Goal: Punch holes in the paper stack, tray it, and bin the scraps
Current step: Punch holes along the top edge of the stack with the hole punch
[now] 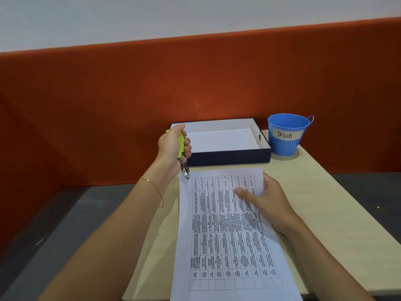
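A paper stack (225, 240) printed with a table lies lengthwise on the pale wooden desk (338, 213). My left hand (172, 146) grips a hole punch (181, 153) with lime-green handles; its metal jaws point down at the far left corner of the stack. My right hand (262, 198) holds the stack's far right edge, thumb on top of the sheets. Behind the stack sits a dark blue tray (230, 158) with a white inside. To its right stands a blue bucket (286, 134) labelled "Trash". No scraps are visible.
An orange partition (152, 101) runs behind the desk. A dark grey floor (65, 224) lies to the left and below the desk edge.
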